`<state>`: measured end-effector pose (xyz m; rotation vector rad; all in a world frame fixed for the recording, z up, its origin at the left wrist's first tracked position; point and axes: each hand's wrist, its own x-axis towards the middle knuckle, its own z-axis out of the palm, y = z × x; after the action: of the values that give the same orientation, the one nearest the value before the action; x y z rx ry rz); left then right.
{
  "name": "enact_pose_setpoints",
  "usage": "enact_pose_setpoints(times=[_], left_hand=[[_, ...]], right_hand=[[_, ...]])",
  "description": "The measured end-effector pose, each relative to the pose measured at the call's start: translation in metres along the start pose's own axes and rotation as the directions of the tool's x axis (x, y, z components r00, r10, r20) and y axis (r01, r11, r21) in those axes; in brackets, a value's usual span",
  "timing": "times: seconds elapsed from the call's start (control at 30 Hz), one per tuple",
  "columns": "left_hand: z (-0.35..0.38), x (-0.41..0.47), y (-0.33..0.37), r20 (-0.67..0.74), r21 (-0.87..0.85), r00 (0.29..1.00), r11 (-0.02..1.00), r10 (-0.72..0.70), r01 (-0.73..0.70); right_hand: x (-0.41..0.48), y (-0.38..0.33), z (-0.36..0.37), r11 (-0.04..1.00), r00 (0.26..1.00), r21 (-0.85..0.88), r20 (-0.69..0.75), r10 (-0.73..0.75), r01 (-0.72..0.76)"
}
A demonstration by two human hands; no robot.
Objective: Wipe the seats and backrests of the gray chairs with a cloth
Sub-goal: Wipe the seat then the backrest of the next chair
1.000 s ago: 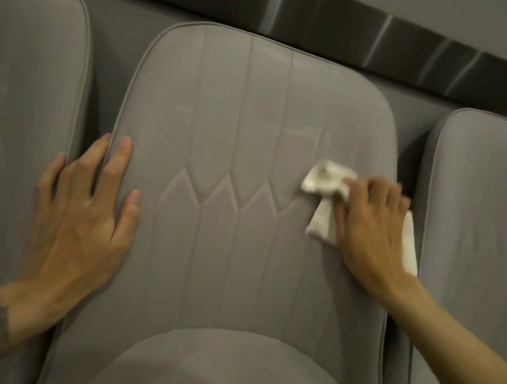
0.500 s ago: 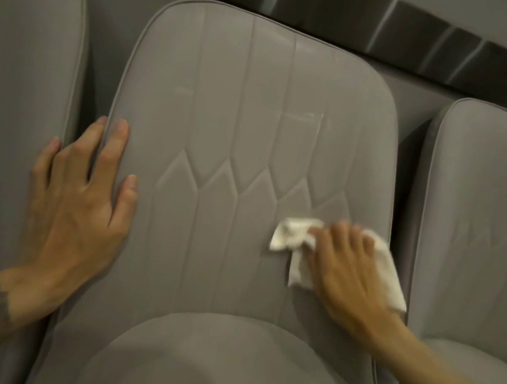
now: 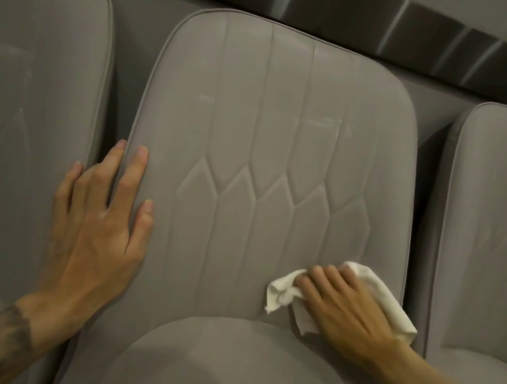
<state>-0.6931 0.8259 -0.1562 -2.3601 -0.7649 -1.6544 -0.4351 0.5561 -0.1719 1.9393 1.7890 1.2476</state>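
Lower now, our right hand (image 3: 350, 307) presses the cloth (image 3: 280, 289) flat-fingered at the foot of the backrest (image 3: 276, 111), left hand (image 3: 96, 231) spread flat; seat (image 3: 230, 374) likely still unwiped

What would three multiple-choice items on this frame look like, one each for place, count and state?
1. Where on the middle backrest is the cloth?
A. lower right
B. top left
C. top centre

2. How many backrests show?
A. two
B. three
C. four

3. What is the left hand doing?
A. lying flat on the backrest's left edge
B. gripping the cloth
C. clenched in mid-air

Answers:
1 A: the cloth sits under the right hand, low on the right, just above the seat.
2 B: one backrest is in the middle and one is cut off at each side.
3 A: its fingers are straight and spread over the edge piping, away from the cloth.
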Motion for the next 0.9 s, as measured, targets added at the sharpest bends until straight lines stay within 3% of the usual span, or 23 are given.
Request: enact_pose_setpoints(times=[0.07,0.17,0.23,0.3,0.33,0.43,0.5,0.6,0.77,0.8,0.9], left_hand=[[-0.001,-0.001,0.001,-0.002,0.000,1.000,1.000,-0.006,0.006],[-0.003,-0.001,0.004,-0.007,-0.005,1.000,1.000,-0.018,0.018],[-0.003,-0.001,0.004,-0.005,-0.007,1.000,1.000,-0.023,0.023],[-0.004,0.001,0.003,-0.006,-0.009,1.000,1.000,-0.017,0.017],[-0.004,0.001,0.001,-0.007,-0.009,1.000,1.000,-0.006,0.006],[-0.006,0.004,-0.007,0.002,-0.005,0.999,0.999,0.042,-0.042],[-0.006,0.003,-0.007,-0.005,-0.009,0.999,0.999,0.037,-0.037],[-0.004,0.001,-0.004,-0.016,-0.026,1.000,0.999,0.019,-0.019],[0.000,0.000,-0.007,-0.040,-0.019,0.999,0.999,0.027,-0.028],[0.000,0.000,-0.007,-0.047,-0.017,0.999,0.999,0.026,-0.027],[0.002,0.000,-0.007,-0.044,-0.025,0.999,0.999,0.021,-0.022]], right_hand=[[0.006,0.013,-0.004,0.998,0.999,-0.037,-0.004,-0.051,0.051],[0.062,0.053,-0.018,0.974,0.961,0.016,-0.163,0.224,-0.224],[0.100,0.075,-0.028,0.871,0.827,0.104,-0.279,0.489,-0.480],[0.117,0.074,-0.027,0.776,0.705,0.180,-0.333,0.626,-0.604],[0.116,0.066,-0.023,0.780,0.708,0.190,-0.335,0.622,-0.596],[0.097,0.042,-0.011,0.904,0.856,0.156,-0.289,0.428,-0.399],[0.100,0.051,-0.014,0.924,0.878,0.144,-0.289,0.381,-0.354],[0.144,0.087,-0.032,0.872,0.780,0.198,-0.390,0.489,-0.448],[0.194,0.116,-0.047,0.679,0.514,0.385,-0.451,0.729,-0.625],[0.188,0.106,-0.042,0.686,0.520,0.392,-0.454,0.724,-0.613],[0.160,0.075,-0.029,0.800,0.675,0.318,-0.430,0.599,-0.508]])
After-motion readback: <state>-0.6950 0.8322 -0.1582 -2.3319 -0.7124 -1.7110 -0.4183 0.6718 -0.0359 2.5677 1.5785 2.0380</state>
